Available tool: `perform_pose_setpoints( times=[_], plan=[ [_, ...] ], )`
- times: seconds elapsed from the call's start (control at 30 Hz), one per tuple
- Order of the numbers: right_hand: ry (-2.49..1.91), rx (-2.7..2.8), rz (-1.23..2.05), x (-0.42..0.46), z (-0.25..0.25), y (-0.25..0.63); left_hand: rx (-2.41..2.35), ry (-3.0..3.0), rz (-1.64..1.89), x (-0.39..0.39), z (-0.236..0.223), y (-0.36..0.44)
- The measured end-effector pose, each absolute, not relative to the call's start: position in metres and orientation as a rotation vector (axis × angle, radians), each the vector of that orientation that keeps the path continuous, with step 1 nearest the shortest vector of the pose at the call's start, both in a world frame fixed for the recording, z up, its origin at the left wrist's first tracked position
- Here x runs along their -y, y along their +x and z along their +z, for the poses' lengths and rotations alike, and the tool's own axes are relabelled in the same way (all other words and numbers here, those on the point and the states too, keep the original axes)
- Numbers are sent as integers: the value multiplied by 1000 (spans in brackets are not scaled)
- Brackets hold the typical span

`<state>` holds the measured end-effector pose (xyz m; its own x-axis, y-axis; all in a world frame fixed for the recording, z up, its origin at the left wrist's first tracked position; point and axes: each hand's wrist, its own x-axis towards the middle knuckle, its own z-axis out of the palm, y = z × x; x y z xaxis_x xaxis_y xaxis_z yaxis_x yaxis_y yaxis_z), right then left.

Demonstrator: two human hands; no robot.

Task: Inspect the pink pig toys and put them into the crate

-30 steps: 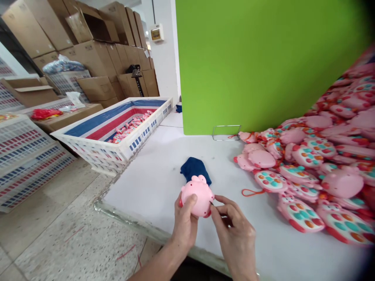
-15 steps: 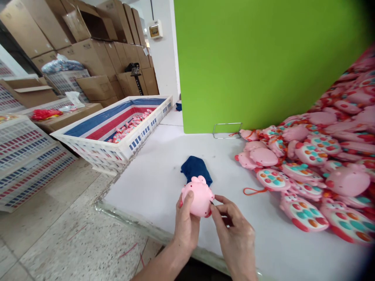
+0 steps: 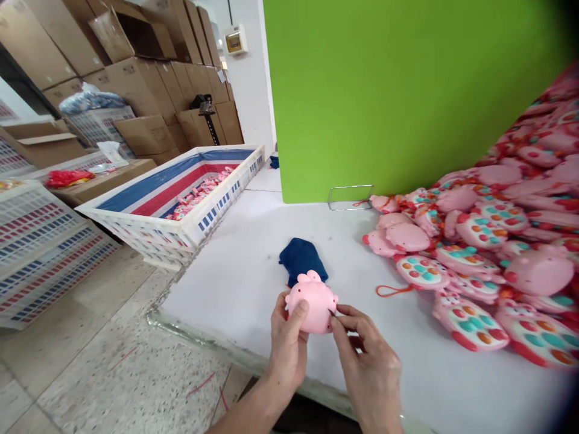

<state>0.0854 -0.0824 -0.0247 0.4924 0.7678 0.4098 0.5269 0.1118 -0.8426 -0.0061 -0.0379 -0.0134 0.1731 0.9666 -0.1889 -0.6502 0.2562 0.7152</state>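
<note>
My left hand (image 3: 286,346) grips a pink pig-shaped toy (image 3: 313,302) from the left and holds its plain back side up over the near edge of the white table (image 3: 235,277). My right hand (image 3: 368,367) is pinched against the toy's right edge, and a small dark tip shows between its fingers; I cannot make out what it is. A dark blue cloth (image 3: 302,260) lies on the table just behind the toy.
A big pile of pink pig toys with coloured buttons (image 3: 488,241) covers the table's right side. A green board (image 3: 398,90) stands at the back with a wire stand (image 3: 350,198) at its foot. A white crate with more toys (image 3: 181,193) sits left, cardboard boxes (image 3: 136,72) behind.
The toy has turned slightly in my hands and shifted a little to the right. Both hands keep their hold; the view has tilted a bit.
</note>
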Motion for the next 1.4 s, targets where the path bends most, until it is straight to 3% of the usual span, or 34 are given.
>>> perform_pose_setpoints(
  times=[1.4],
  plan=[
    [-1567, 1262, 199, 75, -23, 86, -657, 549, 1233, 40, -25, -13]
  ],
)
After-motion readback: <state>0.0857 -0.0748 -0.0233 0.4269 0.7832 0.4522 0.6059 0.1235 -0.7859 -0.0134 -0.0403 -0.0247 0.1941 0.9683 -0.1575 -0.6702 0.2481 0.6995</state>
